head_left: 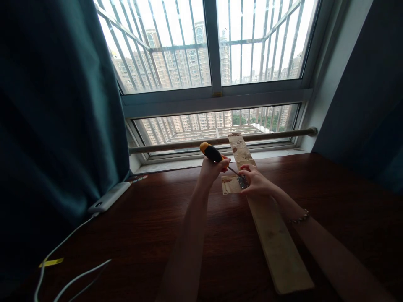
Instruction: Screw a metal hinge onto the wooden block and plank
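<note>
My left hand point(214, 167) is wrapped round a screwdriver point(211, 152) with a black and yellow handle. Its shaft slants down to the right, and the tip meets a small metal hinge point(242, 181). Thumb and fingers of my right hand point(256, 181) pinch about that hinge and partly cover it. Under the hinge are a short wooden piece point(230, 185), sticking out to the left, and a long wooden board point(277, 247). How the two pieces meet is hidden by my right hand.
The brown wooden table point(151, 235) reaches the window sill. A metal rail point(176, 145) crosses before the window, behind the board's far end. At left are a white power strip point(110, 197), a white cable point(72, 235), a yellow strip point(53, 263) and a blue curtain point(63, 105).
</note>
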Tool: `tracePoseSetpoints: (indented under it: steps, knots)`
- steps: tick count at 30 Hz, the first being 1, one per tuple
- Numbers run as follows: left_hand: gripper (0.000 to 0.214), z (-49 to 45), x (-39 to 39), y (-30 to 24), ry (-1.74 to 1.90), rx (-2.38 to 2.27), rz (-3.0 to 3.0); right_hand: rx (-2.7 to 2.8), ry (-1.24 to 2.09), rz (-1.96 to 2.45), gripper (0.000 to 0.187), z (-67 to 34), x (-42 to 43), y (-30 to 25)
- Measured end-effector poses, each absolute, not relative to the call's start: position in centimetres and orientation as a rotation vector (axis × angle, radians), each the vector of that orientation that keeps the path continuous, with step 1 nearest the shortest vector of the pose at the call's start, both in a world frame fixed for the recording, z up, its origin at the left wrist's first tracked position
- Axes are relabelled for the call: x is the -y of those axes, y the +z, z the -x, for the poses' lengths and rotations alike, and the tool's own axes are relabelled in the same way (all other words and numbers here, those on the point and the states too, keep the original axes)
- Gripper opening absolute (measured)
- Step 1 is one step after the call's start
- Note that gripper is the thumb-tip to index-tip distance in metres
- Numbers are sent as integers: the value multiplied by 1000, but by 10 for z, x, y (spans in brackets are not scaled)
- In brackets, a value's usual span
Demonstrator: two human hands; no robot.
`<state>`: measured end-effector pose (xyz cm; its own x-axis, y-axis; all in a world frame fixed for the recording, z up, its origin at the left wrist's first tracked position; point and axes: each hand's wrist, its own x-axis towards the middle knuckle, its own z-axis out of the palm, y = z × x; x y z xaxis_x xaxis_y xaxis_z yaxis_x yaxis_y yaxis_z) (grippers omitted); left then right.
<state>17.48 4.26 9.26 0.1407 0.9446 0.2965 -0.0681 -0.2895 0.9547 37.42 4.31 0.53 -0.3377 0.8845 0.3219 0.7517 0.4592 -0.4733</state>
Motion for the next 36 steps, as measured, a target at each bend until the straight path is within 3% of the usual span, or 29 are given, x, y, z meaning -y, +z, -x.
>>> tracePoseSetpoints:
  steps: [16,27,36]
  knots:
    - [21,-174,-45,92,1248,-927,-1565,2175,298,1324,68,-375,-45,3]
    - [44,-175,-49,83,1357,-934,-1652,2135,321,1296,72,-375,-46,-1]
    - [33,-171,-46,86,1368,-885,-1728,2131,312,1279,71,-373,-42,3]
